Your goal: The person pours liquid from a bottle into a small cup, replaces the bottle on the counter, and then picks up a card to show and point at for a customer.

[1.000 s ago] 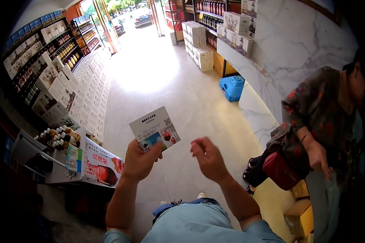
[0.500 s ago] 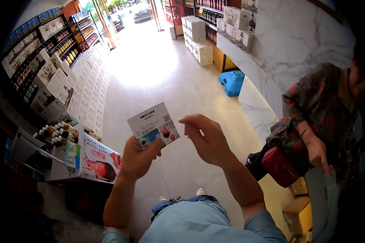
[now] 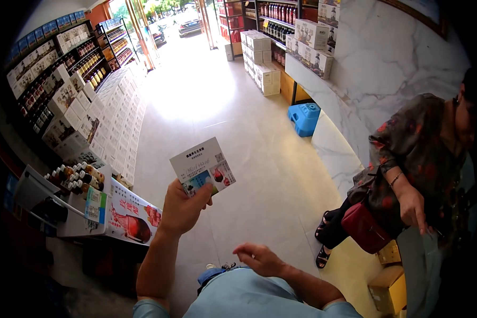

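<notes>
A white card (image 3: 199, 157) with printed text, handwriting, a small square code and coloured pictures is held up in front of me. My left hand (image 3: 188, 204) grips its lower edge, the thumb across the front and the fingers behind. My right hand (image 3: 261, 259) is low, close to my blue shirt and well below the card. Its fingers are partly curled with the index finger extended sideways, and nothing shows in it.
A display table (image 3: 123, 216) with small bottles (image 3: 82, 177) stands at left, near stacked white boxes (image 3: 114, 114). A blue container (image 3: 303, 118) sits by the marble counter (image 3: 336, 143). At right, another person (image 3: 408, 175) carries a red bag (image 3: 364, 228).
My right hand has dropped from beside the card to near my waist. The card and my left hand have shifted slightly right and down in view. More of the other person's feet shows.
</notes>
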A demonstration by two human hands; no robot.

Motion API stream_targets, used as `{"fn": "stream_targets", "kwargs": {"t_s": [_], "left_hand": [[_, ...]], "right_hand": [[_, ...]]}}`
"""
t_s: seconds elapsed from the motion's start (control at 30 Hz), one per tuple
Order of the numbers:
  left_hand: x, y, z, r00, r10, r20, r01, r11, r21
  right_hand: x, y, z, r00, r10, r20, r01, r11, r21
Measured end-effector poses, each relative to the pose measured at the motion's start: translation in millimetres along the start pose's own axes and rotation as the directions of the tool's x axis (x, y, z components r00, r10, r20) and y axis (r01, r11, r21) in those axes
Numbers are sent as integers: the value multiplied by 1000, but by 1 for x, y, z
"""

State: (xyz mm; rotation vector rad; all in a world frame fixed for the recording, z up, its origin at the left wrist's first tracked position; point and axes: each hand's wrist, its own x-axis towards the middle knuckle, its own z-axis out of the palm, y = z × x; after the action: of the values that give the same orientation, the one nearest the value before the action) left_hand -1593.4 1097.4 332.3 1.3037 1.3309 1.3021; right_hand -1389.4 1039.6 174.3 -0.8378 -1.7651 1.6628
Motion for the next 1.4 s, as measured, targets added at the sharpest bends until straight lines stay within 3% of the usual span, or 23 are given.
{"fn": "stream_targets", "kwargs": {"t_s": [0.17, 0.3, 0.43, 0.53, 0.73, 1.13, 1.33, 1.4], "left_hand": [[-1, 2, 1, 1000, 10, -2, -10, 1000, 4], [-2, 4, 3, 1000, 2, 5, -2, 1000, -2], [-5, 8, 4, 1000, -9, 3, 9, 1000, -3], [-8, 8, 8, 1000, -11, 12, 11, 999, -49], [-9, 2, 10, 999, -9, 50, 12, 998, -57], [-9, 3, 18, 999, -9, 54, 11, 999, -47], [-8, -3, 18, 997, -3, 76, 6, 999, -44], [-14, -5, 16, 1000, 26, 17, -26, 1000, 6]], "right_hand": [[-8, 11, 17, 922, 197, 332, -182, 980, -76], [2, 1, 2, 980, 188, 60, -187, 982, -12], [29, -26, -25, 951, -87, -297, 88, 996, -8], [38, -62, -45, 876, -234, -421, 237, 970, -46], [51, -85, -60, 795, -422, -436, 424, 900, -99], [59, -102, -67, 767, -528, -366, 434, 846, -311], [34, -105, -66, 708, -566, -423, 478, 825, -302], [24, -101, -65, 675, -618, -402, 509, 785, -352]]}}
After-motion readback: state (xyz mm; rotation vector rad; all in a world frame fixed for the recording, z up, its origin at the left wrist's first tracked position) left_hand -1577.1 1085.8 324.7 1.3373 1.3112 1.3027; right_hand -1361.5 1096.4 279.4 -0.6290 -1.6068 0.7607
